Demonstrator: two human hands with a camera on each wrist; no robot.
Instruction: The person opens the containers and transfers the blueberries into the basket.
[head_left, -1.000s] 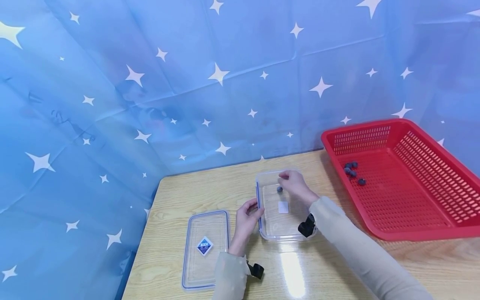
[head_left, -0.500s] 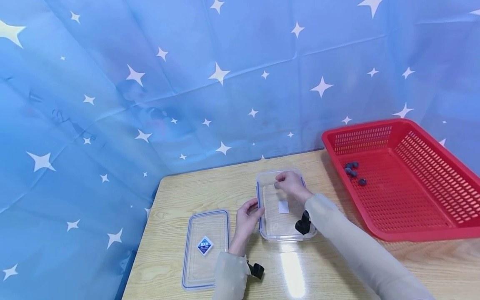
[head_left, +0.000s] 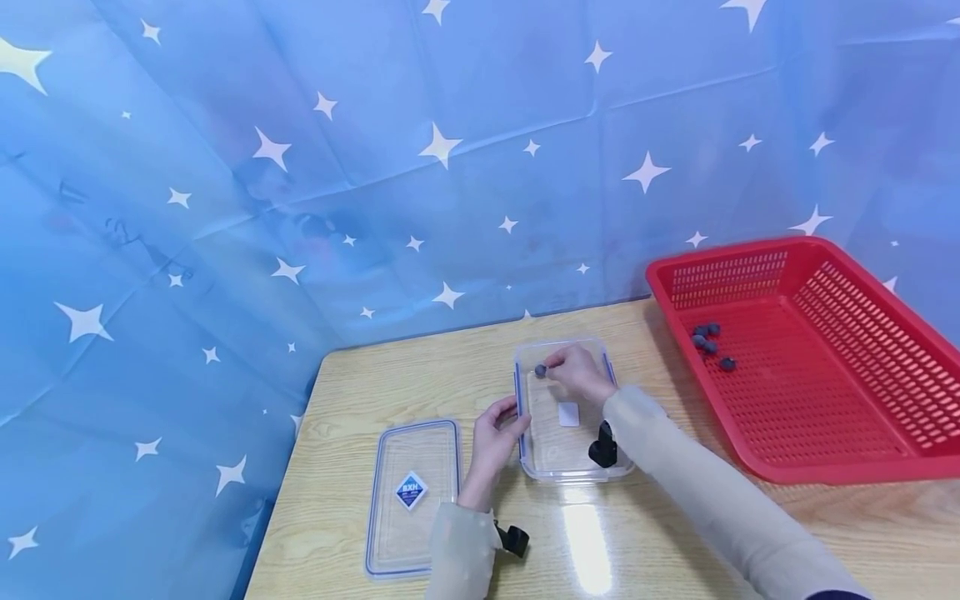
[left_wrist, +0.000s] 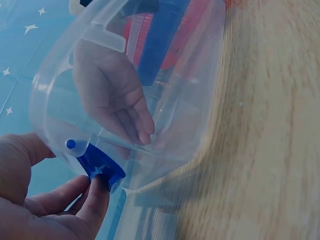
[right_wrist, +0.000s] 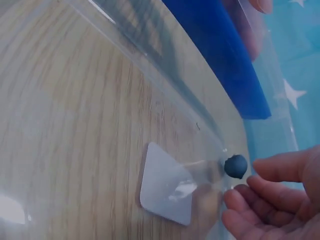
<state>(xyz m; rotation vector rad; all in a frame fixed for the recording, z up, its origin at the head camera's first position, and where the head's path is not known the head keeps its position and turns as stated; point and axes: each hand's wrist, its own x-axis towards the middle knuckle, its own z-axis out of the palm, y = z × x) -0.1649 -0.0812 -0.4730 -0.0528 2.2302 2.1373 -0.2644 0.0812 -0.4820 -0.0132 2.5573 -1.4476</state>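
A clear plastic food container (head_left: pixel 551 454) with blue side clips stands uncovered on the table. My left hand (head_left: pixel 495 437) holds its left side, fingers bent against the wall and the blue clip (left_wrist: pixel 100 164). Inside the container, near its far left, lies a single blueberry (right_wrist: pixel 235 166). My right hand (head_left: pixel 576 371) reaches into the container just right of that berry. In the right wrist view a small gap parts the fingertips (right_wrist: pixel 262 169) from the blueberry, and nothing is pinched between them.
A red perforated basket (head_left: pixel 817 408) stands at the right, with several blueberries (head_left: pixel 708 344) by its left wall. The clear lid (head_left: pixel 408 537) with a blue seal lies left of the container. A white square label (head_left: pixel 568 414) shows at the container's bottom. Behind hangs a blue star-patterned cloth (head_left: pixel 480 200).
The blueberry in the container has moved left, toward the far left corner. My right hand has moved left with it, partly covering it midway. The left hand has stayed put.
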